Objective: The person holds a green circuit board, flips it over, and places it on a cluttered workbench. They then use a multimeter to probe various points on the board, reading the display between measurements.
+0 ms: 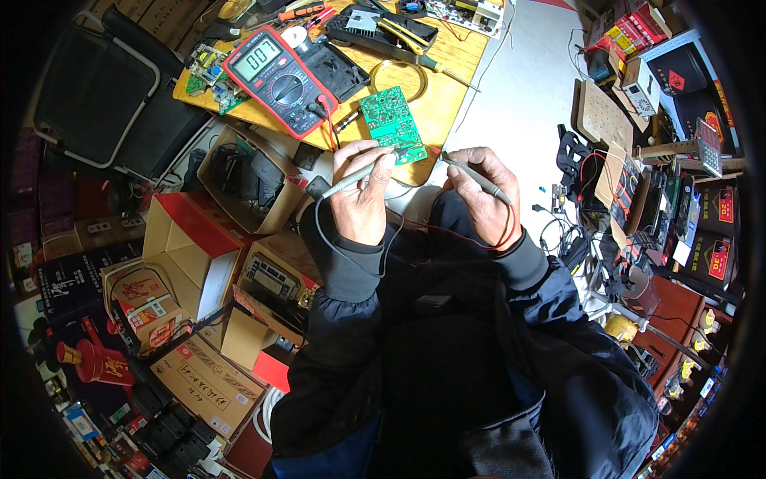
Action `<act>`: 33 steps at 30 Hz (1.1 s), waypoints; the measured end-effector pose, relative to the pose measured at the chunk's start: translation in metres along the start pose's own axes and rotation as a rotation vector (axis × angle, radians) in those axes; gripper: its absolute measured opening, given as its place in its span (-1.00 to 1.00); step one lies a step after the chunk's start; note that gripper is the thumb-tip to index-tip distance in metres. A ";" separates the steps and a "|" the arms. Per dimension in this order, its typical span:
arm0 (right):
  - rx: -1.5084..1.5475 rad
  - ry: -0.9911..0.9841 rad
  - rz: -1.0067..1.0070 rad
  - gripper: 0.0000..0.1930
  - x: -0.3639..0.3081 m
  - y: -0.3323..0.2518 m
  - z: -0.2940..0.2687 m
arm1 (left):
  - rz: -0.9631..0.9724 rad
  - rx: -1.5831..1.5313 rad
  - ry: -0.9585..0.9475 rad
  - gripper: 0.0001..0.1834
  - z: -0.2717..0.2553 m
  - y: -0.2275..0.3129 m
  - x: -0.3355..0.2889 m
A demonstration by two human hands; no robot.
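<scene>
My left hand (361, 191) pinches a grey test probe (348, 180), its tip end by the lower left edge of a green circuit board (393, 120). A second grey probe (481, 183) is gripped in my right hand (488, 195), pointing left toward the board's lower right corner. Whether either tip touches the board is too small to tell. The board lies on the wooden table near its front edge, solder side up. Left of it rests a red multimeter (281, 82) with a lit display and leads plugged in. Cables hang from both probes.
The yellow wooden table (455, 60) holds a roll of amber tape (399, 78), a screwdriver (451, 73), a black tray (383, 33) and other boards. A black chair (104, 88) stands at left. Open cardboard boxes (179, 247) crowd the floor; loose cables and cartons fill the right side.
</scene>
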State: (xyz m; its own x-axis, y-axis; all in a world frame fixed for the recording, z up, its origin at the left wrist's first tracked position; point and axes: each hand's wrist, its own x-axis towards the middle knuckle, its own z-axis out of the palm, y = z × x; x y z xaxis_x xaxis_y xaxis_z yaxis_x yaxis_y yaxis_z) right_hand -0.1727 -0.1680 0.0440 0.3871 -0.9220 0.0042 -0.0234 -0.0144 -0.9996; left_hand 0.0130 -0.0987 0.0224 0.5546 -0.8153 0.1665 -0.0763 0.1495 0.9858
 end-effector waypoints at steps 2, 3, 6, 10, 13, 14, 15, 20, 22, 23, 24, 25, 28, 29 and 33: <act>-0.008 -0.006 0.003 -0.82 0.000 -0.002 -0.001 | 0.008 0.006 0.000 -0.82 0.000 0.000 0.000; -0.013 -0.008 0.008 -0.83 0.001 -0.002 -0.002 | 0.011 0.013 0.000 -0.82 0.000 0.000 0.000; -0.024 -0.007 -0.013 -0.83 0.002 -0.003 -0.001 | 0.003 0.019 0.001 -0.82 0.000 0.000 0.000; -0.061 -0.021 -0.031 -0.84 0.004 -0.005 -0.004 | -0.003 -0.002 0.001 -0.82 0.000 -0.001 -0.001; -0.089 -0.037 -0.055 -0.84 0.008 -0.006 -0.006 | 0.000 -0.032 0.001 -0.82 0.000 -0.002 0.000; -0.105 -0.044 -0.054 -0.83 0.009 -0.008 -0.008 | 0.007 -0.017 0.003 -0.82 0.000 -0.002 0.000; -0.124 -0.052 -0.054 -0.83 0.010 -0.009 -0.009 | 0.010 -0.009 0.003 -0.82 0.000 -0.002 0.000; -0.125 -0.098 -0.041 -0.82 0.015 -0.010 -0.014 | -0.001 0.012 0.002 -0.83 -0.001 -0.001 -0.001; -0.110 -0.115 -0.038 -0.82 0.016 -0.009 -0.015 | -0.002 0.005 0.000 -0.83 -0.001 0.000 -0.001; -0.105 -0.122 -0.029 -0.82 0.017 -0.009 -0.016 | -0.002 0.015 0.002 -0.83 -0.001 0.000 -0.001; -0.101 -0.129 -0.020 -0.82 0.017 -0.008 -0.016 | -0.001 0.012 0.001 -0.83 0.000 0.000 -0.001; -0.051 -0.103 -0.025 -0.82 0.017 -0.007 -0.016 | 0.006 -0.008 -0.002 -0.83 0.000 0.000 -0.001; 0.067 -0.040 -0.020 -0.83 0.018 -0.004 -0.016 | -0.014 -0.056 0.003 -0.83 0.000 0.000 -0.001; 0.079 -0.048 -0.026 -0.84 0.019 -0.004 -0.017 | -0.005 -0.016 0.005 -0.83 0.000 -0.001 -0.001; 0.079 -0.089 -0.001 -0.87 0.022 -0.004 -0.021 | 0.011 0.005 -0.001 -0.83 -0.001 -0.001 -0.001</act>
State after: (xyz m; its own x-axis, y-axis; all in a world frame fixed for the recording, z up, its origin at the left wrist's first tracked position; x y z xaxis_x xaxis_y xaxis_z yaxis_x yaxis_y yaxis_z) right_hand -0.1831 -0.1960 0.0483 0.4674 -0.8840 0.0066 0.0484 0.0182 -0.9987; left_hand 0.0134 -0.0981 0.0209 0.5528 -0.8143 0.1769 -0.0859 0.1555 0.9841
